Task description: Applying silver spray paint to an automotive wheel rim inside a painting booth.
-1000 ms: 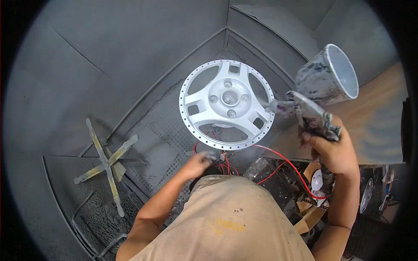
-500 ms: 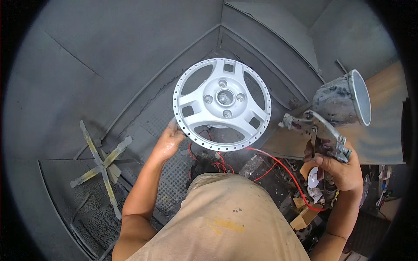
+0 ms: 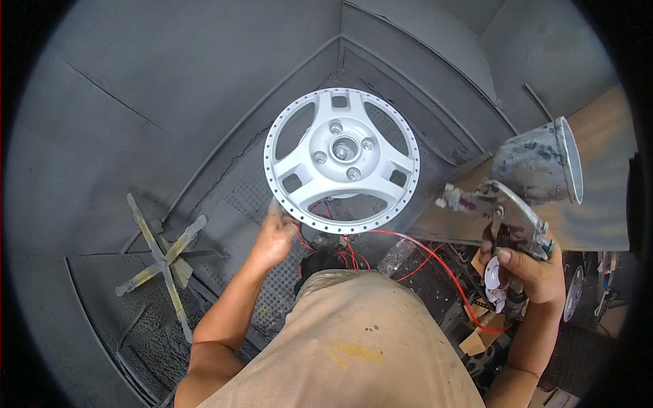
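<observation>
Fingertips (image 3: 277, 212) hidden behind wheel cover (image 3: 341, 160) rim.

Packages in view: one opened brown cardboard box (image 3: 477, 338) at lower right, just below the right hand (image 3: 527, 272), flaps up and partly hidden behind a red wire; contents cannot be made out. A second scrap of brown cardboard (image 3: 543, 396) sits at the lower right edge, mostly cut off by the rim of the view. Labels: one small round white disc with a pinkish centre mark (image 3: 492, 277), possibly a label or tag, lies just beside the right hand's thumb; too small to tell more. Signs: none seen. Screens: none seen. Dark clutter at far right is too blurred to classify.
</observation>
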`<act>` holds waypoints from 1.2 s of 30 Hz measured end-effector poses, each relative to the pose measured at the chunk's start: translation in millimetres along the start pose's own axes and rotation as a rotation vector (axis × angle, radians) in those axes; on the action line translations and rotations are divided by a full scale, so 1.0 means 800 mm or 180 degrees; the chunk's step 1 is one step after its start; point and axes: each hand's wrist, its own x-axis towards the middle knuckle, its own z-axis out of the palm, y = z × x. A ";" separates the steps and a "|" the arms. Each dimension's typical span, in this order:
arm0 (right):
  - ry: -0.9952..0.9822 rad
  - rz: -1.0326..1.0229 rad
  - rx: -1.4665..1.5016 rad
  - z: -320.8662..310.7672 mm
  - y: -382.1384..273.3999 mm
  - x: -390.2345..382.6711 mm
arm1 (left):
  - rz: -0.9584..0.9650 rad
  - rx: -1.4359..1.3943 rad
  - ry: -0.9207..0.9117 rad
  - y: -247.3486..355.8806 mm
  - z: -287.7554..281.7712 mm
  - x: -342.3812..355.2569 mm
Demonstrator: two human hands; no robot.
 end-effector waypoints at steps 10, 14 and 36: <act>0.0128 0.0568 -0.0725 -0.029 0.003 -0.007 | -0.0474 0.0885 -0.0839 -0.011 0.071 -0.067; 0.0097 0.0084 0.0018 -0.028 0.012 -0.013 | -0.0912 0.1089 -0.1290 -0.036 0.066 -0.059; 0.0700 -0.0512 0.0046 -0.039 0.030 -0.013 | -0.0501 -0.0218 0.0398 0.013 -0.015 -0.004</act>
